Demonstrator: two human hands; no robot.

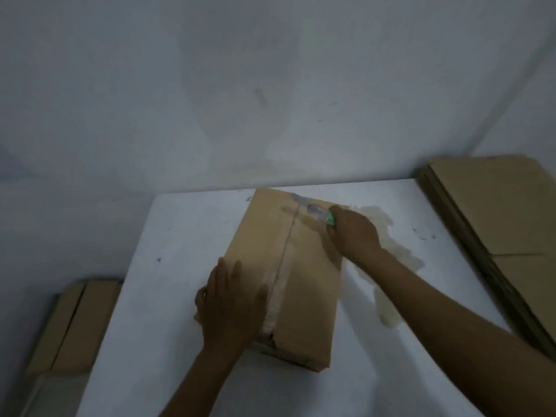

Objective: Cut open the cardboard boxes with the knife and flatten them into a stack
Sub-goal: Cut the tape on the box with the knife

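Brown cardboard box (304,266), closed, lies flat near the middle of a white table top (168,296), long axis running away from the camera. A taped centre seam (282,266) runs along its upper face.

Left hand (231,308): palm down, fingers straight and spread, pressing on the box's near-left part.

Right hand (355,233): fingers curled round a green-handled knife (329,219) at the box's far right corner. The blade tip is blurred, so contact with the tape cannot be told.

A crumpled whitish sheet (391,266) lies on the table just right of the box. A stack of flattened brown cardboard (496,212) is at the right edge. Another brown carton (75,326) sits lower, left of the table. A grey-white wall (270,85) is behind.
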